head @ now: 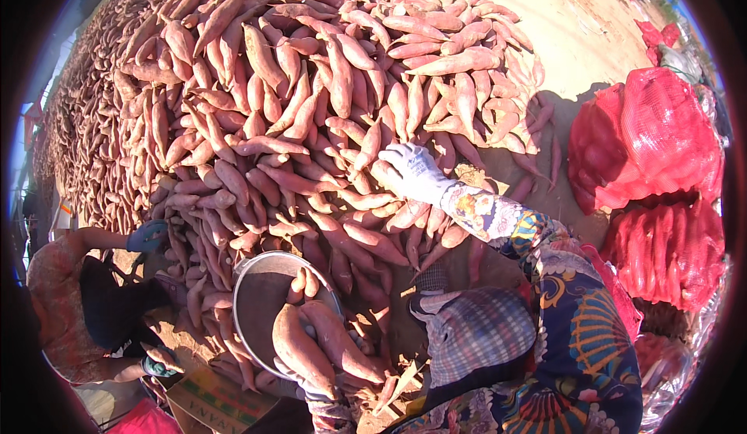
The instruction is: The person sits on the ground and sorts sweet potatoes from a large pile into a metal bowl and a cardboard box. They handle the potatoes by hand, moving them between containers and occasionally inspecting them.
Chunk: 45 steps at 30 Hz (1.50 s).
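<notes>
My left hand (289,372), in a pale glove, is mostly hidden under two large sweet potatoes (344,343) that it holds over the near side of a round metal-rimmed bucket (257,311). The tips of two smaller sweet potatoes (304,284) stick out beyond them; whether that hand holds these too I cannot tell. On the front of the heap (286,113), my right hand (411,168) wears a white glove and has its fingers around a pale sweet potato (383,175). The arm is stretched out in a floral sleeve.
Full red mesh sacks (648,136) stack up on the right. At left, another person (64,294) sits by the heap, one gloved hand (147,235) near it and the other (161,364) holding a sweet potato. A printed cardboard box (222,396) stands below the bucket.
</notes>
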Tool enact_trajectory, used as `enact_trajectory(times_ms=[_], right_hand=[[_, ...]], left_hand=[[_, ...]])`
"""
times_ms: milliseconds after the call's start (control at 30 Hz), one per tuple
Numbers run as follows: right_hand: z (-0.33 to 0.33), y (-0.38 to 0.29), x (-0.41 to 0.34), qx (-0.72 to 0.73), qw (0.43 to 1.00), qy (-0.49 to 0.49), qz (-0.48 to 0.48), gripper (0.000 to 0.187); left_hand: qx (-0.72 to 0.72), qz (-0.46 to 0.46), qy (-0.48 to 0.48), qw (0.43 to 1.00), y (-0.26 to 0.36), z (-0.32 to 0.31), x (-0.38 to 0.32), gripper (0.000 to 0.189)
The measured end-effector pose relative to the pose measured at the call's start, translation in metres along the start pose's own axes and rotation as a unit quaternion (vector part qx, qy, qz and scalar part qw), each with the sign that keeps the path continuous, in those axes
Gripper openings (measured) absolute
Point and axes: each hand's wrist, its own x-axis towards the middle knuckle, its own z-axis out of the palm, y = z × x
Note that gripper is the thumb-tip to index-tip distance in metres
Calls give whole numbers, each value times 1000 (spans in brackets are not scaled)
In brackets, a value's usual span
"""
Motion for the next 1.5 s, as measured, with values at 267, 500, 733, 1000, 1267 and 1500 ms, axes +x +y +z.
enact_trajectory(times_ms=[267,500,733,1000,1267,1500], right_hand=[[1,89,103,-278,943,-87,162,79],[5,92,90,-251,939,-98,214,81],[-32,45,-6,-303,929,-170,127,76],[-22,61,-30,-256,946,-125,157,76],[-15,71,12,-195,969,-74,136,75],[-8,75,52,-190,967,-69,155,75]], left_hand=[[2,-52,-113,992,31,27,-6,58],[-266,-139,-46,953,12,30,-13,76],[-526,-130,-158,825,-9,22,-11,95],[-610,-200,-216,735,54,96,-28,67],[-380,-202,-18,903,15,41,-42,102],[-573,-248,-186,758,84,143,-6,79]])
